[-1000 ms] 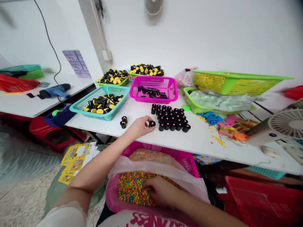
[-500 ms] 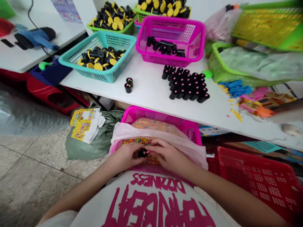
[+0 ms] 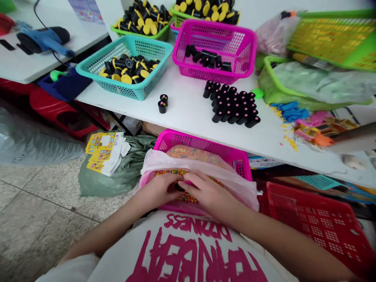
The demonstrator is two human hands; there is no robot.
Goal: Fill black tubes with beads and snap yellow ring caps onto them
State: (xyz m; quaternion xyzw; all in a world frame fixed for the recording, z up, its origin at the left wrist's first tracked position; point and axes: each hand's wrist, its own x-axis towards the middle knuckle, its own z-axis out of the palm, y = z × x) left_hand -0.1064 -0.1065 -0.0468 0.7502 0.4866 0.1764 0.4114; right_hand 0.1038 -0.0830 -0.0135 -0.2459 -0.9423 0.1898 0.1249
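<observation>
Less of the black cup (image 3: pixel 180 188) shows now in curled left fingers (image 3: pixel 171 179); right fingers (image 3: pixel 193 190) bunch, contents unclear.

Black cups (image 3: pixel 217 117): smooth plastic, faint sheen
Beads (image 3: pixel 188 198): smooth, material unclear
Pale bag (image 3: pixel 242 191): thin wrinkled plastic film
Magenta table basket (image 3: pixel 202 73): glossy perforated plastic
Tabletop (image 3: pixel 188 115): smooth, low gloss
Shirt (image 3: pixel 117 260): matt cloth

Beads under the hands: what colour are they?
Mixed: the beads show red, yellow, orange and green, best seen in the head view.
</observation>
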